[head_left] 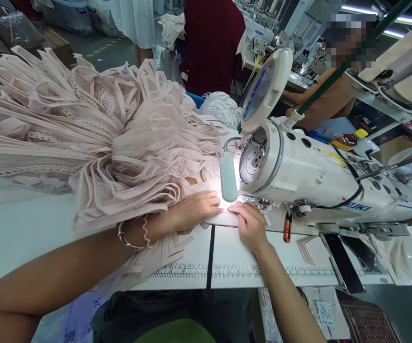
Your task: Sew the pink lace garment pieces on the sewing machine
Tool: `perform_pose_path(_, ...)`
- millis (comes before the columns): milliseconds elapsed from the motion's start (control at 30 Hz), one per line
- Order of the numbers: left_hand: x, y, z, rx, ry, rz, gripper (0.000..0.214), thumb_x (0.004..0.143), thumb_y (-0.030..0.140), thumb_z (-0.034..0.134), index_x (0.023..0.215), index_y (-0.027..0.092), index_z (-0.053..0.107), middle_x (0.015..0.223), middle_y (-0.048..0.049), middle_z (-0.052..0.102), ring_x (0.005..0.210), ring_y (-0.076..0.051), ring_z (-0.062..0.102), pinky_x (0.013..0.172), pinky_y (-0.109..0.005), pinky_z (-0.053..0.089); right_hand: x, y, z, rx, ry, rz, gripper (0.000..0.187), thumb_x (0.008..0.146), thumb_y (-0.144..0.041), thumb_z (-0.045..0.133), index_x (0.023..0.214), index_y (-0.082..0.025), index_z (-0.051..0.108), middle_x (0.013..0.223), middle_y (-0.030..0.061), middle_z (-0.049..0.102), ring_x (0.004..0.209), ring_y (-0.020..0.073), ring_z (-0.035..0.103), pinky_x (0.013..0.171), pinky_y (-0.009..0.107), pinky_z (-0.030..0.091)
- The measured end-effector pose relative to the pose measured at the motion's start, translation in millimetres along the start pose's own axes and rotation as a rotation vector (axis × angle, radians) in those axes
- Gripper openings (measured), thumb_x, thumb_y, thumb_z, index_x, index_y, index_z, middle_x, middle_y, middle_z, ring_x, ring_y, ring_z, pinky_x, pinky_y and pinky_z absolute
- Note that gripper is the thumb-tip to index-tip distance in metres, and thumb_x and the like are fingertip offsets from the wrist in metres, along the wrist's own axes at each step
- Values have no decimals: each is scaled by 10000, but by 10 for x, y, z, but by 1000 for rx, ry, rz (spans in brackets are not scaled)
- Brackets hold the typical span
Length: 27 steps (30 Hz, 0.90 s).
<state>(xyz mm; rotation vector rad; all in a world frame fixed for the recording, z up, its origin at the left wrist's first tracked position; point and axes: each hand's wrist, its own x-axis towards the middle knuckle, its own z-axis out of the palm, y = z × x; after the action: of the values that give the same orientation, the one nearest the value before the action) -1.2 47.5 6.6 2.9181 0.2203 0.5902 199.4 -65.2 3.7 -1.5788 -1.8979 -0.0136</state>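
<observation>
My left hand (193, 209) lies flat, fingers together, on a pale pink fabric piece (223, 218) on the white sewing table (30, 228). It wears a bracelet at the wrist. My right hand (249, 224) presses and pinches the same piece just in front of the presser foot (261, 205) of the white Juki sewing machine (316, 176). A small lamp (228, 177) shines brightly on the fabric between both hands.
A big heap of pink lace-trimmed pieces (95, 128) fills the table's left. Orange thread snips (287, 227) lie beside the machine. A dark phone (344, 262) rests at the right. A ruler strip (227, 272) runs along the front edge. Other people sit behind the machine.
</observation>
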Motion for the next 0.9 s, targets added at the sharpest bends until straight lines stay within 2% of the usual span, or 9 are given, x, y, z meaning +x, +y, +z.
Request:
perform_pose_path(67,6,2,9,29,-8,49,211,991,70,444,943,165,626,899,-42,645,846,-181,553,721,-296,427,2,-19,-1,2,-11,-13,408,869,-9,391,895,-232,731,892,-2,760,841,136,694,791,250,524)
perform_pose_path(433,7,35,78,75,10,56,209,919,-10,479,858,148,601,870,-54,645,798,-191,535,697,-303,435,13,-40,-14,7,2,-40,419,838,13,405,908,-221,745,882,0,753,825,129,683,779,240,521)
perform_pose_path(600,-18,42,42,38,50,19,204,966,60,463,865,153,614,853,-54,628,808,-190,536,700,-292,437,15,-62,-57,7,-73,-106,406,826,-11,446,959,-227,763,926,19,731,855,147,653,775,265,525)
perform_pose_path(667,-30,49,1,-5,62,-32,183,982,120,471,865,156,607,883,-65,626,856,-202,551,758,-310,457,16,-72,-72,-6,-100,-133,406,830,-10,449,952,-229,768,907,26,721,861,158,636,755,272,524)
perform_pose_path(767,-57,59,-40,-68,32,-75,144,978,125,465,927,162,594,1041,-96,638,1006,-224,573,924,-361,455,10,-76,-81,-24,-105,-161,415,844,-4,448,946,-242,773,900,30,713,870,165,626,751,284,528)
perform_pose_path(900,-87,56,-5,-113,-10,-101,213,978,82,425,1097,180,572,1227,-113,615,1180,-239,546,1062,-418,390,-10,-43,-63,-95,-92,-181,437,839,10,467,987,-266,772,1055,36,728,991,185,635,870,332,542)
